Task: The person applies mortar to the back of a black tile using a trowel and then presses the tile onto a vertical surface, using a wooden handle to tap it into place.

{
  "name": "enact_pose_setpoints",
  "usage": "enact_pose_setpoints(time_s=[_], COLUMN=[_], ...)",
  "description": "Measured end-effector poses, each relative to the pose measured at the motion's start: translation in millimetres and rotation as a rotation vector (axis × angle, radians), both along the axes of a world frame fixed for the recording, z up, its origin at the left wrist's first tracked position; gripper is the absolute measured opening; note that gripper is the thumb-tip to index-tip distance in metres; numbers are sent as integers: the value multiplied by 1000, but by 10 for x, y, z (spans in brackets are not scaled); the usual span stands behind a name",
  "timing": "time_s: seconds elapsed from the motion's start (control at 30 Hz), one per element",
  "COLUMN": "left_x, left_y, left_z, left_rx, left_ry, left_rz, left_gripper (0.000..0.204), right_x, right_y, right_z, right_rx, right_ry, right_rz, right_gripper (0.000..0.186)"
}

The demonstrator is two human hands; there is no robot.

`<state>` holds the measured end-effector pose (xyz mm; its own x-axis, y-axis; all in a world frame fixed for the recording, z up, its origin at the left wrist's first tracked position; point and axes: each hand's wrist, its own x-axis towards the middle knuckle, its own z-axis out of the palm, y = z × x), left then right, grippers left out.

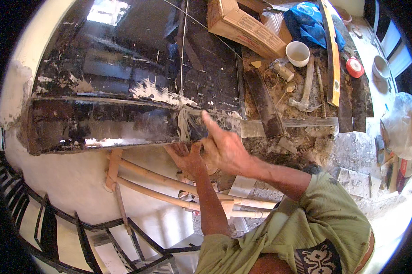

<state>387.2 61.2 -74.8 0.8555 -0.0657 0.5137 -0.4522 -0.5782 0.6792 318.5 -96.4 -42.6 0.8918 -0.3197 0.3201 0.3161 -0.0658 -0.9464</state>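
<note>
A glossy black stone slab (119, 68) smeared with pale paste spreads out before me, with a narrower black strip (105, 121) along its near edge. The stretched index finger of my right hand (229, 150) touches the black surface close to the joint between them, beside a grey paste smear (185, 123). Its other fingers are curled, and I see no tool in it. Below the strip's front edge, my left hand (187, 160) has its fingers partly spread against the underside. A thin white string (183, 55) runs across the slab.
Right of the slab lie a hammer (302, 102), white bowl (298, 54), string spool (283, 71), yellow spirit level (333, 68) and dark stone strips (263, 105). Behind them are a cardboard box (245, 32) and blue bag (309, 27). Bamboo poles (165, 176) and black railing (82, 237) stand below.
</note>
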Motion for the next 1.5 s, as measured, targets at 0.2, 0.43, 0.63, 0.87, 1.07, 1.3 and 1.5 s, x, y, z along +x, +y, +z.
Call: enact_pose_setpoints(time_s=[0.2,0.43,0.63,0.87,1.07,1.3,1.5], left_x=[-134,-23,-72,44,33,21,-145], left_y=[-279,0,-63,118,33,109,-223], left_z=[236,64,24,-52,-50,-32,130], left_rx=[-595,-369,-202,-560,-616,-622,-436], left_ry=[200,265,179,253,254,213,266], left_rz=[20,116,282,0,-13,-10,280], left_gripper=[96,83,83,86,72,59,81], right_x=[194,173,102,166,55,93,110], right_y=[-66,-55,-203,-81,-19,-219,-371], right_z=[83,433,465,278,257,307,87], right_rx=[209,421,485,386,269,492,590], right_ry=[147,108,60,26,-47,-67,13], right_rz=[227,390,451,356,387,493,457], right_gripper=[70,75,71,69,68,57,61])
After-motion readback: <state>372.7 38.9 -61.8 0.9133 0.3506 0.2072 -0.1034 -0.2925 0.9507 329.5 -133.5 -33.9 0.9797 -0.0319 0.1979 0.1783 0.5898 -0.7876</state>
